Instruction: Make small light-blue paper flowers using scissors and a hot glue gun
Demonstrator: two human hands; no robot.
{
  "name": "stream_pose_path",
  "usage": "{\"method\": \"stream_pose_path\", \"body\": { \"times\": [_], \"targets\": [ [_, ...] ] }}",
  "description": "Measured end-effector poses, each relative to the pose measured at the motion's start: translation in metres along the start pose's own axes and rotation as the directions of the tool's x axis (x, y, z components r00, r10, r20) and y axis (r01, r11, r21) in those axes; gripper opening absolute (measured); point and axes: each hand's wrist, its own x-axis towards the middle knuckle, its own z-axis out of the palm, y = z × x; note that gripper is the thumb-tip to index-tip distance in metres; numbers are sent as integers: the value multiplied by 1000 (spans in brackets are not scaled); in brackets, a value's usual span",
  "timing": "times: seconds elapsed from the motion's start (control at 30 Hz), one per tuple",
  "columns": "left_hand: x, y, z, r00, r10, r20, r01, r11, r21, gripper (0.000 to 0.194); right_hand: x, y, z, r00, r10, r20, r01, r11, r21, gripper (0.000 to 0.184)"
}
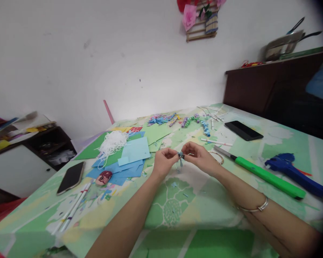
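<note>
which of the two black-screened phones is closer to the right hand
The black phone on the right, beyond the long green-handled cutter, is nearer the right hand; the pale-rimmed black phone lies well left of the left hand.

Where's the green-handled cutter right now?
In the head view, the green-handled cutter lies on the right side of the table, between the right hand and the blue tool.

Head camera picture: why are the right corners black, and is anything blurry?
Head view: black shading fills right corners, perhaps the lens edge; head view: the tiny blue-grey paperlike piece between bare left hand and bare right hand looks soft; head view: the plain white wall is brightest near the picture's middle.
</note>
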Motion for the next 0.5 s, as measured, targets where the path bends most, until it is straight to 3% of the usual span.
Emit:
{"method": "stream_pose_path", "body": {
  "times": [0.5],
  "targets": [
    [-3,0,2,993,110,35,-110,994,-12,9,2,2,-1,999,-18,-30,16,997,-74,13]
  ]
}}
